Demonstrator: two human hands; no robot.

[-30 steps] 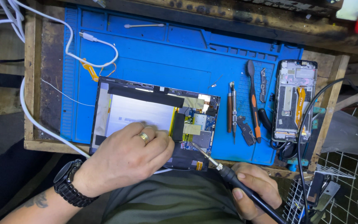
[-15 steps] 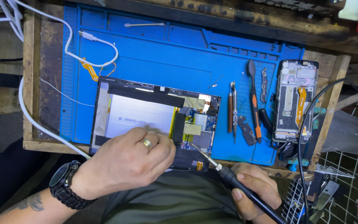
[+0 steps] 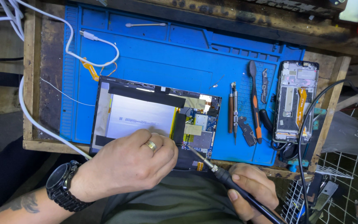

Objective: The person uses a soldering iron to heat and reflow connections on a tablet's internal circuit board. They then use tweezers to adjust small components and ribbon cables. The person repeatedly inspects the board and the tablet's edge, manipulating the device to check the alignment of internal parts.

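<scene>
An opened tablet (image 3: 146, 112) lies on the blue work mat (image 3: 179, 54), its silver battery and green circuit board (image 3: 201, 128) exposed. My left hand (image 3: 131, 166), with a ring and a black wristwatch, rests fisted on the tablet's near edge, fingertips beside the board; whether it pinches anything is hidden. My right hand (image 3: 249, 193) grips a black-handled soldering iron (image 3: 212, 166), whose metal tip touches the lower part of the circuit board.
Right of the tablet lie tweezers (image 3: 233, 112), an orange-and-black tool (image 3: 254, 99), small metal parts and an opened phone frame (image 3: 295, 101). A white cable (image 3: 83, 45) loops across the mat's left side. A wire rack (image 3: 336, 186) stands at the lower right.
My left hand has shifted slightly right along the tablet's near edge toward the circuit board. The soldering iron tip stays at the same spot.
</scene>
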